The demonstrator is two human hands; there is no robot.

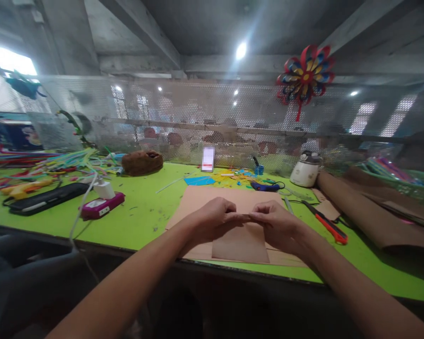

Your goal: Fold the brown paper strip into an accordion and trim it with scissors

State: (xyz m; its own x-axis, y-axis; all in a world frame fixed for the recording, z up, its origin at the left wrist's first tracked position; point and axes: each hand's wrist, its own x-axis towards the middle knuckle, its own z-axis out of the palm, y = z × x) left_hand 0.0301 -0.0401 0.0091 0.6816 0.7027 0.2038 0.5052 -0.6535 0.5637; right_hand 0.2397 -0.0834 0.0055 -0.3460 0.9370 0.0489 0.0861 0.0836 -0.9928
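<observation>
My left hand (pixel 214 217) and my right hand (pixel 276 222) meet over the near middle of a green table (pixel 144 212). Both pinch the top edge of a small sheet of brown paper (pixel 240 244), fingertips nearly touching each other. That sheet hangs down from my fingers over a larger brown paper sheet (pixel 205 197) lying flat on the table. Fingers of both hands are curled and closed on the paper's edge.
A red utility knife (pixel 328 223) lies right of my hands, beside a roll of brown paper (pixel 367 214). A pink phone (pixel 101 205) with charger and a black case (pixel 44 199) lie left. Behind are a blue glue gun (pixel 265 187), a white pot (pixel 305 170), coloured straws (pixel 49 162), a mesh screen and a paper pinwheel (pixel 305 75).
</observation>
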